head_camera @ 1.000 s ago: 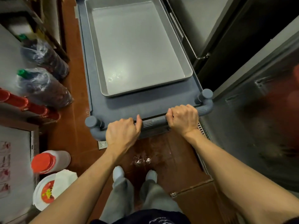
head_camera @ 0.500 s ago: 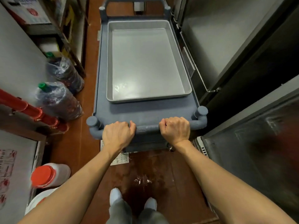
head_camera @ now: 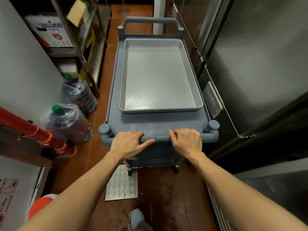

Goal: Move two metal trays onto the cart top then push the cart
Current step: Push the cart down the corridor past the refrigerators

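A grey-blue plastic cart (head_camera: 156,123) stands lengthwise in a narrow aisle ahead of me. A shallow rectangular metal tray (head_camera: 160,77) lies on its top, towards the far end; only one tray surface shows, so I cannot tell whether another lies under it. Both hands hold the near ribbed cart handle (head_camera: 160,139). My left hand (head_camera: 129,144) grips its left part with the thumb stretched along the bar. My right hand (head_camera: 186,141) is closed over its right part. A second handle (head_camera: 150,20) rises at the cart's far end.
Steel refrigerator doors (head_camera: 250,64) line the right side close to the cart. On the left stand shelving (head_camera: 80,47), two wrapped bottles with green caps (head_camera: 70,124) and a red pipe (head_camera: 25,129). A perforated metal floor plate (head_camera: 121,182) lies behind the cart wheels.
The cart has rolled forward down the aisle with both hands on the handle. My arms are stretched further out, and the far handle and floor plate have come into view.
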Demonstrator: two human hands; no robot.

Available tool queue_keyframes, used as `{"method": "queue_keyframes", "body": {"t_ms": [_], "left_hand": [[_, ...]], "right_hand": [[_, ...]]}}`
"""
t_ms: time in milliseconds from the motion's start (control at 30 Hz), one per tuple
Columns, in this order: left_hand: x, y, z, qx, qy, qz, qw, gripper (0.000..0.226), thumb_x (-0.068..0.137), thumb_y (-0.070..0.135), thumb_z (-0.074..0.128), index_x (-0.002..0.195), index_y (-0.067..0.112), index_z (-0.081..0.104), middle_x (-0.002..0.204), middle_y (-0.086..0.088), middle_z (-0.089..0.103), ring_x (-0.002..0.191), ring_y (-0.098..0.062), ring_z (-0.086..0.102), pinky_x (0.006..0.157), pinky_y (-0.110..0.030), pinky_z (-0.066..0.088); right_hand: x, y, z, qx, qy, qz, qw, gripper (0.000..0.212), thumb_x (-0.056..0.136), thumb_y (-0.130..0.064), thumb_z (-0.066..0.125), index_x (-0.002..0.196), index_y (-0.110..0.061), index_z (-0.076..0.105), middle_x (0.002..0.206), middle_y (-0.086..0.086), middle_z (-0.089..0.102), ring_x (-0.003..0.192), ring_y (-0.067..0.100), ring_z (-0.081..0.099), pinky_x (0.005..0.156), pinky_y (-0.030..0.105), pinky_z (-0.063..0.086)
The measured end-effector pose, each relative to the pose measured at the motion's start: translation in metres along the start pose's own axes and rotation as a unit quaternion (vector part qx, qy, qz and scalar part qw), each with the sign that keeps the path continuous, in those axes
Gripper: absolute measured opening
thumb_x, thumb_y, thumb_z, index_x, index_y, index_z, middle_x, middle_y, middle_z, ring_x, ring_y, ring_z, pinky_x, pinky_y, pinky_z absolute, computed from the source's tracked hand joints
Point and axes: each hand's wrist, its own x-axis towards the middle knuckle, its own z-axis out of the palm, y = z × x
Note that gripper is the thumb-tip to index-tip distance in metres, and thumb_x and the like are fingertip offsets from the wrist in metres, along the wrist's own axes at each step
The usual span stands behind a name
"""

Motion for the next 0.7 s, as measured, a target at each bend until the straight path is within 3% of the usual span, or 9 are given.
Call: {"method": "queue_keyframes", "body": {"t_ms": [167, 300, 433, 700], "left_hand": [[0.052, -0.032, -0.002, -0.011, -0.011, 0.039, 0.999, 0.062, 0.078, 0.089, 0.016, 0.076, 0.031, 0.038, 0.082, 0.001, 0.069, 0.072, -0.022, 0.064, 0.058, -0.034, 0.042], [0.096, -0.041, -0.003, -0.003, -0.015, 0.054, 0.998, 0.061, 0.078, 0.088, 0.011, 0.078, 0.032, 0.037, 0.081, 0.000, 0.069, 0.072, -0.024, 0.065, 0.056, -0.034, 0.038], [0.137, -0.064, -0.002, 0.017, 0.009, 0.050, 0.999, 0.061, 0.080, 0.087, 0.011, 0.077, 0.032, 0.036, 0.076, 0.002, 0.069, 0.067, -0.022, 0.064, 0.055, -0.034, 0.038], [0.230, -0.126, -0.011, 0.012, -0.033, 0.031, 0.999, 0.061, 0.077, 0.091, 0.010, 0.081, 0.035, 0.034, 0.086, 0.003, 0.070, 0.082, -0.024, 0.066, 0.064, -0.038, 0.044]], "right_hand": [[0.059, 0.013, 0.006, 0.019, -0.056, -0.101, 0.993, 0.056, 0.092, -0.065, 0.025, 0.079, -0.022, 0.059, 0.080, -0.001, 0.065, 0.079, 0.021, 0.056, 0.073, 0.040, 0.040], [0.104, 0.031, 0.010, 0.008, -0.100, -0.109, 0.989, 0.065, 0.089, -0.073, 0.018, 0.087, -0.023, 0.059, 0.089, -0.003, 0.063, 0.087, 0.019, 0.052, 0.079, 0.040, 0.039], [0.152, 0.034, 0.016, 0.044, -0.147, -0.117, 0.981, 0.071, 0.081, -0.082, 0.017, 0.094, -0.024, 0.055, 0.093, -0.003, 0.063, 0.088, 0.020, 0.056, 0.079, 0.041, 0.039], [0.254, 0.028, 0.047, 0.068, -0.093, -0.143, 0.983, 0.063, 0.082, -0.079, 0.023, 0.083, -0.023, 0.050, 0.082, 0.000, 0.063, 0.079, 0.025, 0.059, 0.065, 0.038, 0.031]]}}
